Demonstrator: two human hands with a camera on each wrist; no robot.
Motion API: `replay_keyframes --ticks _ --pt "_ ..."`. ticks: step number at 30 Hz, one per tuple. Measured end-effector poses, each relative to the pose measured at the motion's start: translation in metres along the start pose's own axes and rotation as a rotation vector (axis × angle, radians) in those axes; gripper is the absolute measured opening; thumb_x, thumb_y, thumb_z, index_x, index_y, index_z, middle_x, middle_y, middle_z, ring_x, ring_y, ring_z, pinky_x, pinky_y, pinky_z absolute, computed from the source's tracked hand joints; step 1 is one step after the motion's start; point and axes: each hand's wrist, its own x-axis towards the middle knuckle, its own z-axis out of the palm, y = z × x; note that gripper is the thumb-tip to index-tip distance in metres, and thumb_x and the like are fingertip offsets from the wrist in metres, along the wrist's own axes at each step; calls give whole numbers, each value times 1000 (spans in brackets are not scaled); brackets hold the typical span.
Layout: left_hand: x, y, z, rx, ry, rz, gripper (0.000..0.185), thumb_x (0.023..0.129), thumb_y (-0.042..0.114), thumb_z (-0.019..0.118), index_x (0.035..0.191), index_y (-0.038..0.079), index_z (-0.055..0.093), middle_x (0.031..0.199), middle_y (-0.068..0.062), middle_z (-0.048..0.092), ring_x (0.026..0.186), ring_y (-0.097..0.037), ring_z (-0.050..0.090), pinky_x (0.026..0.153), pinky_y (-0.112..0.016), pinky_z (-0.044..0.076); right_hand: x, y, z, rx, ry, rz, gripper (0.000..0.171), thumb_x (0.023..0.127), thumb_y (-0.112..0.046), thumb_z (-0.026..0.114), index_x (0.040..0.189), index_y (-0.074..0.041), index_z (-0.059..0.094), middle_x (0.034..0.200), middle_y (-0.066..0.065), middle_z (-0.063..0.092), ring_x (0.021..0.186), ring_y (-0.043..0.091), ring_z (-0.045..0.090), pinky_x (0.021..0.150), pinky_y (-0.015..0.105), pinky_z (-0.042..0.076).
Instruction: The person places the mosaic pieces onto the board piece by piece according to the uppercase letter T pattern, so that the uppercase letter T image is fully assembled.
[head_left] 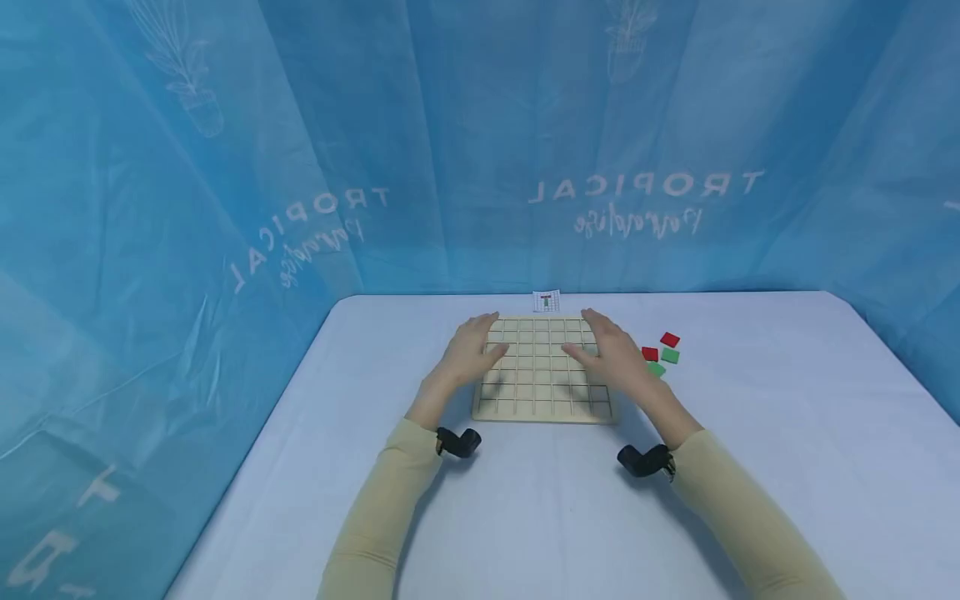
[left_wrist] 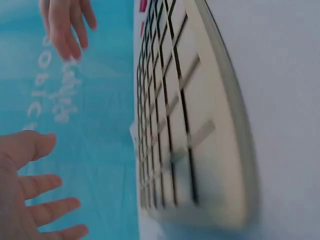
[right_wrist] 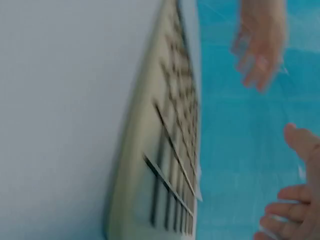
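Hovering both spread hands, left hand [head_left: 471, 350] and right hand [head_left: 611, 350], over the grid [head_left: 543, 371]; next I'm judging a tile [head_left: 670, 339] needs pinching.

— Looks like a makeshift recording booth, not a home or shop.

— Why so?

— Closed in on three sides by blue sheeting [head_left: 480, 125], wrinkled and hung as walls, printed with "TROPICAL" in mirror writing and pale plant drawings.

— And inside?

— Just a table [head_left: 750, 500] under a plain white cover, pushed right up against the sheeting. Also black camera straps [head_left: 459, 442] worn on both wrists.
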Motion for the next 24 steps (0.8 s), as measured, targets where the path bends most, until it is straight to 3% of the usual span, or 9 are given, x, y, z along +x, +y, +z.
replay_keyframes --ticks 5,11,14,18,24 --pt "-12 -31 7 -250 29 -47 57 95 24 55 144 2 35 145 -20 35 134 -36 31 110 -49 27 -1 39 -18 186 130 37 76 90 -48 59 145 -3 33 146 22 34 129 42 35 102 60 34" --pt "-20 -54 29 -469 45 -122 55 92 13 60 142 4 40 145 -16 37 132 -33 36 108 -40 33 20 163 4 301 354 128 68 87 -60 53 145 -28 38 144 0 42 127 28 43 95 55 44" --pt "-22 -56 36 -503 68 -115 53 91 10 60 140 4 42 144 -14 41 134 -28 35 110 -36 30 19 203 3 357 423 194 64 87 -63 50 142 -32 41 141 -5 46 126 21 46 96 51 45" --pt "-25 -53 41 -464 67 -108 51 90 6 58 139 5 44 143 -12 42 135 -25 34 111 -37 29 2 214 -6 380 455 311 67 85 -68 46 141 -32 43 138 -4 49 125 17 46 98 45 45" --pt "-26 -52 43 -403 75 -120 53 88 2 56 139 7 45 144 -10 41 136 -24 32 112 -39 27 -21 176 -24 473 401 437 67 91 -57 49 141 -13 45 136 10 51 124 26 47 101 40 43"
